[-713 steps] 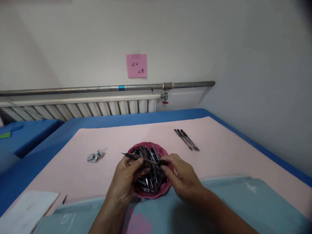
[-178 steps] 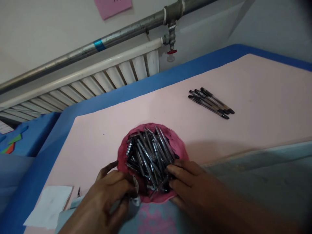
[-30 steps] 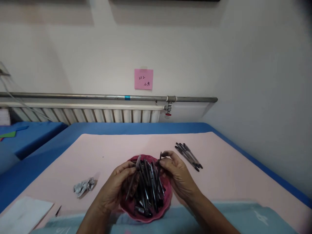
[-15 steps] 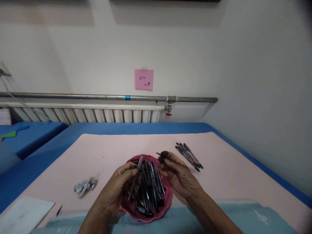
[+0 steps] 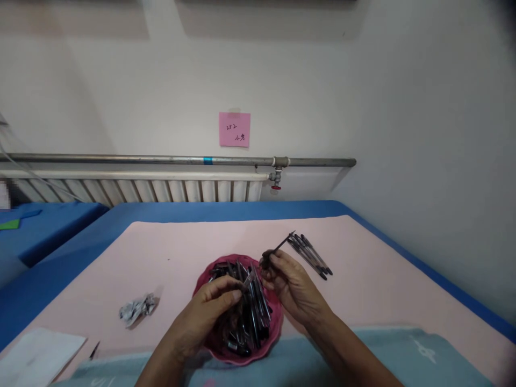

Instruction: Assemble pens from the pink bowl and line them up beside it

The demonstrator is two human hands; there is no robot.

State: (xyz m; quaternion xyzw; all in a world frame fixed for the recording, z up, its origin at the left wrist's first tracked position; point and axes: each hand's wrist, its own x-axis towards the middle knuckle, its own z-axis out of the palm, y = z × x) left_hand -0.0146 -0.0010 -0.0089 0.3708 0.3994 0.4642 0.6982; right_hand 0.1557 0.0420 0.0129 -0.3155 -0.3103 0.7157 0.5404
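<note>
Facing a blue worktop (image 5: 226,210) under a pink sheet (image 5: 185,242), with blue showing along the far, left and right edges. Pinching a see-through tube (image 5: 249,278) between thumb and fingers of the left hand (image 5: 209,312), low over a pink bowl (image 5: 275,334). Grasping a thin dark rod (image 5: 282,244) in the dark-stained fingertips of the right hand (image 5: 296,287), just beyond the bowl's right rim, with its pointed end tilted up toward the far right corner. Impossible to tell whether above or touching the row of pens (image 5: 316,255) behind.

At the middle of the near edge, the bowl, heaped with loose pens (image 5: 255,306) and overlapping a teal cloth (image 5: 382,355) in this view. Right of centre, nearer the far edge, the row of pens, slanting down toward the right edge, with a wide stretch of pink beyond. Left of the bowl, crumpled paper (image 5: 137,310), well apart from the left hand, with pink all around. Toward the near left corner, white paper (image 5: 38,352), and just beside it a small dark piece (image 5: 94,350). Past the far edge, a radiator (image 5: 201,191); close along the right edge, a wall (image 5: 435,134).
</note>
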